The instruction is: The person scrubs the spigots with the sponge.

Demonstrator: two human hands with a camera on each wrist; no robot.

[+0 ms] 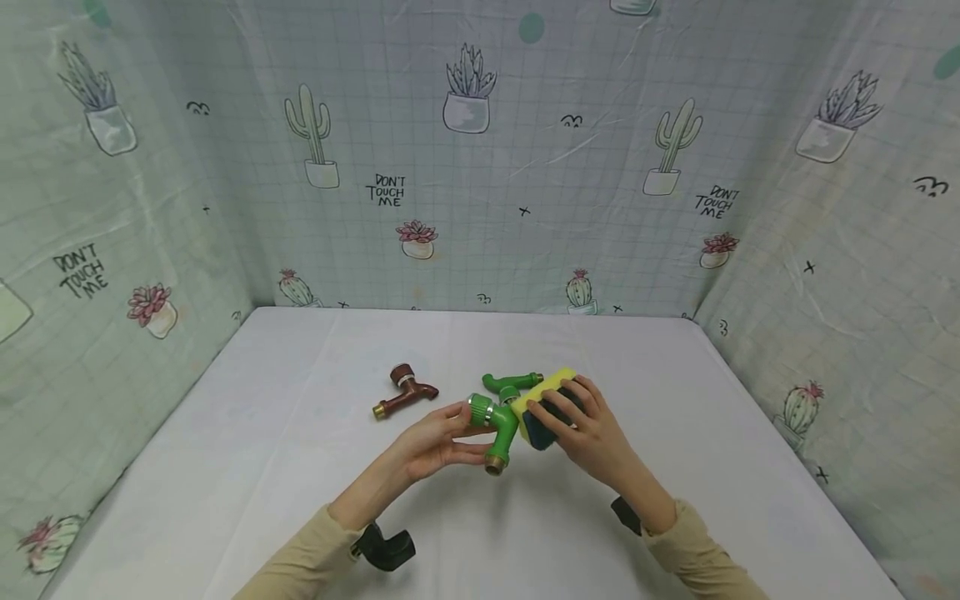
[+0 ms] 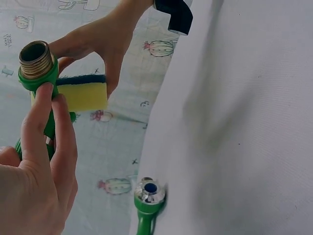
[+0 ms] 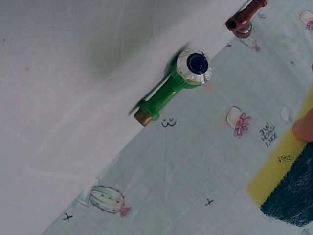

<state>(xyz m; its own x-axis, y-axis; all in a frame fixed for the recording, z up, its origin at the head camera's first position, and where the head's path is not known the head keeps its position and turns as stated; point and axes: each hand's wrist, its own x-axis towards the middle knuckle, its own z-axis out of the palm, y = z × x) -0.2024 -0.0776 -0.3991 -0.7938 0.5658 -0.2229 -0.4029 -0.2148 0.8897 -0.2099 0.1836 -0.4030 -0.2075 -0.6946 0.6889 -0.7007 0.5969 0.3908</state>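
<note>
A green tap with a ribbed knob and a brass threaded end is held up over the table by my left hand. The left wrist view shows fingers along the tap's body, just below its threaded opening. My right hand grips a yellow sponge with a dark scouring side, its fingers spread over the dark face. The sponge's yellow edge is right at the tap's side in the head view. Another green tap lies on the table behind them.
A brown tap with a brass end lies on the white table, left of the green ones. A black bent piece shows beside the left wrist, and a dark one beside the right. Cactus-print cloth surrounds the table.
</note>
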